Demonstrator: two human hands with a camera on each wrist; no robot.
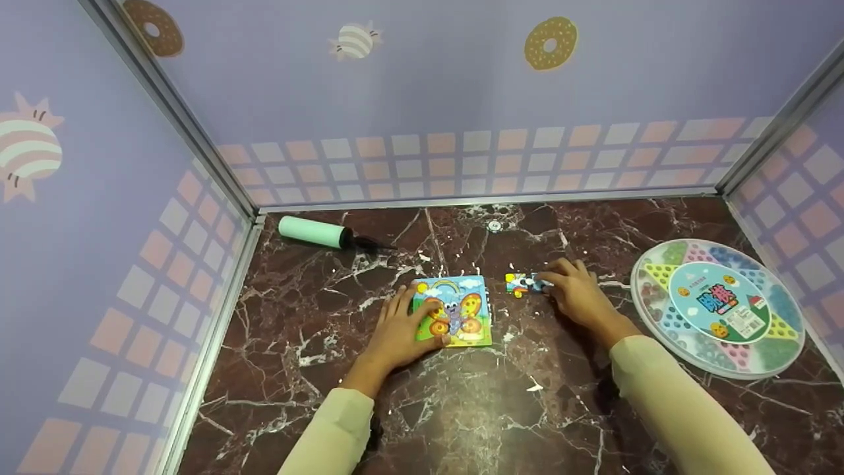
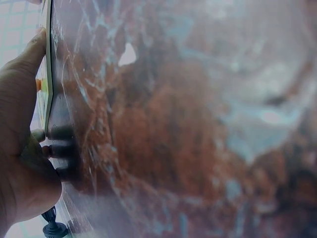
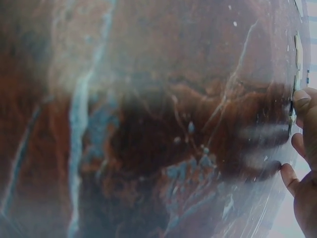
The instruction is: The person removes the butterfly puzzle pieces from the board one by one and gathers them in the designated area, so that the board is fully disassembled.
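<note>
A square butterfly puzzle [image 1: 471, 323] lies flat on the dark marble surface in the head view. My left hand [image 1: 397, 333] holds it from the left, thumb along the lower edge and fingers over its left side and picture. In the left wrist view the thumb [image 2: 33, 52] lies against the thin puzzle edge [image 2: 49, 74]. Right of the puzzle, a short strip of joined jigsaw pieces [image 1: 517, 282] lies on the marble. My right hand [image 1: 579, 293] pinches the right end of this strip, its fingertips partly hiding it. The right wrist view shows the fingers [image 3: 300, 101] at thin piece edges.
A round Chinese checkers box [image 1: 719, 303] lies at the right, beside my right forearm. At the back left is a mint-green hand pump [image 1: 313, 232] with a black end. A small round white item [image 1: 494, 226] sits near the back wall. Patterned walls enclose the marble surface [image 1: 461, 409].
</note>
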